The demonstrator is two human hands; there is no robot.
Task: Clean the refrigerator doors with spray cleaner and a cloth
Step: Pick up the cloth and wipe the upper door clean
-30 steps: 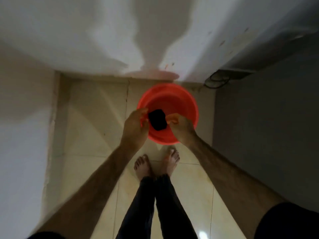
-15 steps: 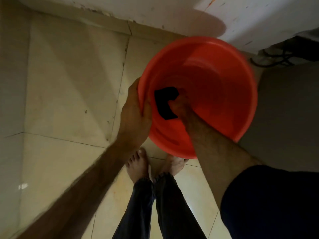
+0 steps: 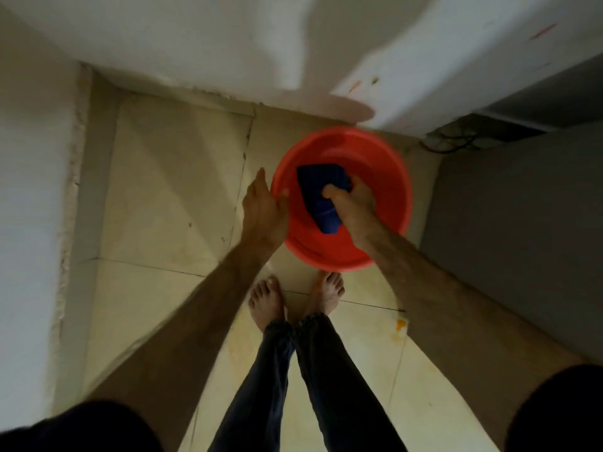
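A red plastic basin (image 3: 388,177) stands on the tiled floor just in front of my bare feet. My right hand (image 3: 354,203) is over the basin and grips a dark blue cloth (image 3: 318,190), which hangs down inside the rim. At the basin's left edge my left hand (image 3: 264,207) has its thumb hooked over the rim and its fingers stretched along the outside. The grey surface (image 3: 522,223) at the right looks like the refrigerator's side. No spray cleaner shows.
A white wall (image 3: 228,44) rises right behind the basin and another white wall (image 3: 29,190) runs along the left. Dark cables (image 3: 453,141) lie on the floor at the back right. An orange stain (image 3: 400,325) marks a tile near my right foot.
The camera has pulled back from its close look into the basin. The cloth, squeezed small between both hands a second ago, now hangs unfolded from my right hand alone; my left hand keeps the rim.
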